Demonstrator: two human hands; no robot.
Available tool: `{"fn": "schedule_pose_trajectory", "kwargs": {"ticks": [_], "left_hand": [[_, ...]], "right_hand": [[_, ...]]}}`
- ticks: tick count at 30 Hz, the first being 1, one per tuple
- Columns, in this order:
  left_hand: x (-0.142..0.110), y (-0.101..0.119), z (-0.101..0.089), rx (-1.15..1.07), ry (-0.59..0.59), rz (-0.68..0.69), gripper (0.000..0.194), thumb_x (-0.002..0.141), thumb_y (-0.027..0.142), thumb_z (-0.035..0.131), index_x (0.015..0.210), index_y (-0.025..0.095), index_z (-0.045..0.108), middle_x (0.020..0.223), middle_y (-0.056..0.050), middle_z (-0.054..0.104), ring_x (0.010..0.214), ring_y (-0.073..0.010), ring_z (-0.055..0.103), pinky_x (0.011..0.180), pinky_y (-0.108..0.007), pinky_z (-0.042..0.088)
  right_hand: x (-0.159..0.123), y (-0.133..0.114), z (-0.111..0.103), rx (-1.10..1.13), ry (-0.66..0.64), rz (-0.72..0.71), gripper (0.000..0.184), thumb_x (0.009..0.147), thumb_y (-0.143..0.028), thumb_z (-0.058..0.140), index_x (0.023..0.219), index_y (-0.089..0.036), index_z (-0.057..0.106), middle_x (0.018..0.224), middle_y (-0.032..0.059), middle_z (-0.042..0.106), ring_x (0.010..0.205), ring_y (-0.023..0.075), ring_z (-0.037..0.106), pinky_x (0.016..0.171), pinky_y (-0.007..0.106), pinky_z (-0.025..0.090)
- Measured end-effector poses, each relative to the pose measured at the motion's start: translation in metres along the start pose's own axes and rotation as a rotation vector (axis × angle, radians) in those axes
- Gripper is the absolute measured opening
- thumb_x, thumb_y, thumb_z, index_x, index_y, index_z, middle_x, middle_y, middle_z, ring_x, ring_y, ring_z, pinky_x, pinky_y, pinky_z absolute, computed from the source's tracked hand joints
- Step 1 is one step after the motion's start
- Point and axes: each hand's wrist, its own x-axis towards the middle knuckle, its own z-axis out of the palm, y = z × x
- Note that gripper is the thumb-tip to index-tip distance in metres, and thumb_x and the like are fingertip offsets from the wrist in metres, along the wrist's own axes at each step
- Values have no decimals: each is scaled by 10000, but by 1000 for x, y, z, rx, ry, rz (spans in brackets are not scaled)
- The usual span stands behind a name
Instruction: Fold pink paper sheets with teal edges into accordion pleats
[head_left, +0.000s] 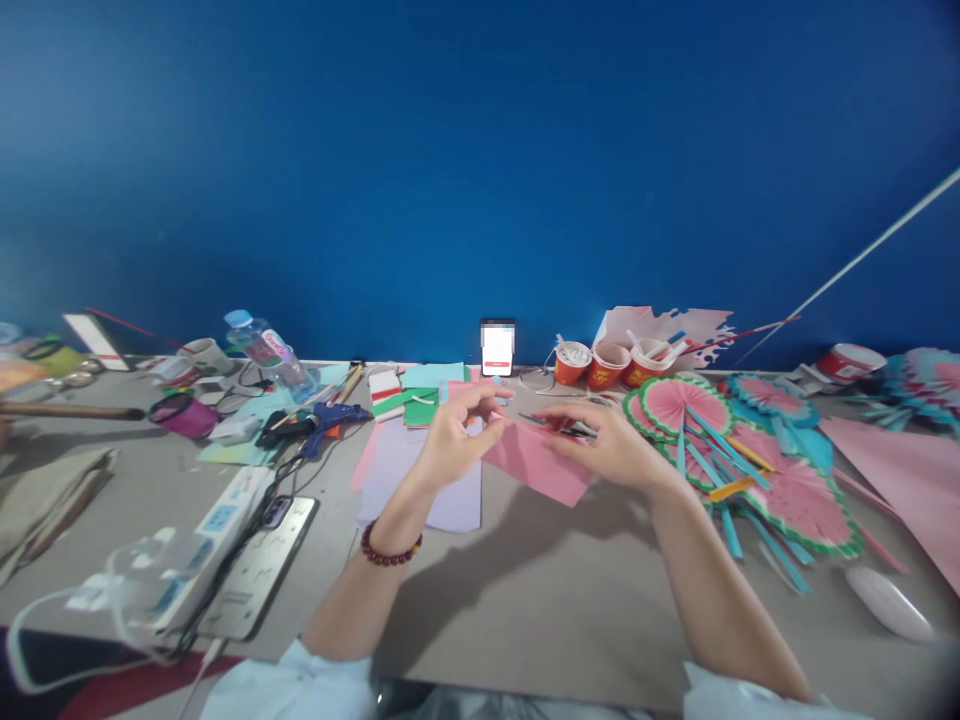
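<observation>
A sheet of pink paper (544, 468) is raised over the middle of the table, tilted, with its shadow on the grey top. My left hand (459, 438) pinches the paper's upper left edge between thumb and fingers. On the other side, my right hand (604, 440) is closed around a pair of scissors (534, 419), whose thin dark blades point left along the top of the sheet. Its fingers hide most of the handles. Behind my left hand lies a stack of lilac paper (420, 478) on the table.
At right lie pink paper fans (686, 405) with green edges, a white mouse (889, 602) and pink sheets (911, 480). Red paper cups (607, 368) and a lit phone (497, 348) stand at the back. Leftward are a glue gun (330, 420), a bottle (271, 352), a power strip (217, 535) and another phone (262, 570).
</observation>
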Motion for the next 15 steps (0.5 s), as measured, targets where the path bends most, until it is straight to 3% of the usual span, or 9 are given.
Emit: {"fn": "schedule_pose_trajectory", "kwargs": {"ticks": [6,11,13,15], "left_hand": [[-3,0,3,28,-72,46,262,789,168,601,1048,173,641,804,-32,649,746,-116,584,702,-223,484],[4,-6,3,-143,-82,-50,252,785,272,654,1014,166,649,852,-50,679,770,-128,613,707,-226,485],[8,-11,2,-200,-37,-109,264,784,334,660,989,168,661,884,-61,693,772,-139,623,668,-223,481],[12,-17,1,-212,7,-155,273,777,364,664,967,168,671,904,-69,701,778,-153,631,645,-230,479]], "right_hand": [[3,1,7,-16,-19,47,191,819,-345,602,780,-196,715,760,29,701,694,157,603,638,264,455],[7,8,13,19,38,123,189,786,-338,622,719,-182,708,718,31,687,664,156,583,605,266,425],[8,13,16,79,39,157,193,785,-346,614,778,-179,710,753,39,690,667,156,585,605,269,432],[9,18,18,181,0,179,232,787,-322,604,956,-185,685,780,32,678,669,147,587,611,264,446]]}}
